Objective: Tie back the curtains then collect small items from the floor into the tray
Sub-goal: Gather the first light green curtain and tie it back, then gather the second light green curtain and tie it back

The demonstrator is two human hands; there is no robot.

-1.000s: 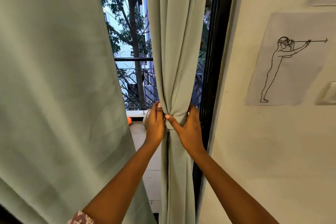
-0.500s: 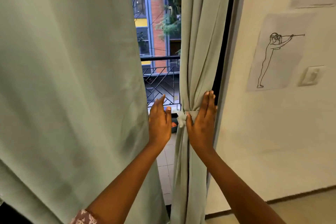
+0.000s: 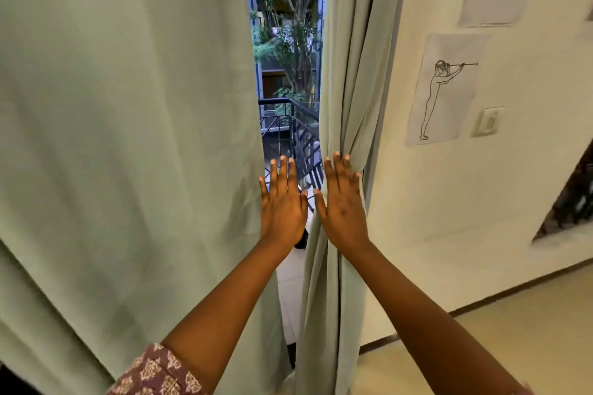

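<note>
Now looks like the close of tying back the right curtain (image 3: 346,74), going by its shape: bunched narrow and drawn in at a waist right where the right hand (image 3: 343,202) lies. Hangs with its long axis upright, top end out of view above, hem end pointing down at the floor (image 3: 497,330), folds spreading out above and below the waist. Cannot tell whether a tie goes round that waist; hidden behind the right hand.

Keeps both hands flat, fingers straight and pointing up, gripping nothing. Lays the right hand against the front of the right curtain at the waist. Holds the left hand (image 3: 282,202) just to the left of the right curtain, in front of the open gap with the balcony railing (image 3: 288,125) beyond; cannot tell whether it touches any cloth.

Probably calls next for a turn to the left curtain (image 3: 128,138), across the gap from the right curtain, hanging wide, loose and untied. Needs it gathered into a bunch and bound at mid-height the same way.

Shows no tray and no small items anywhere near the right curtain, so leaves the collecting part not yet begun, at a guess. Shows only a wall (image 3: 417,202) to the right of the right curtain, with a line drawing (image 3: 444,90) and a switch (image 3: 487,121).
</note>
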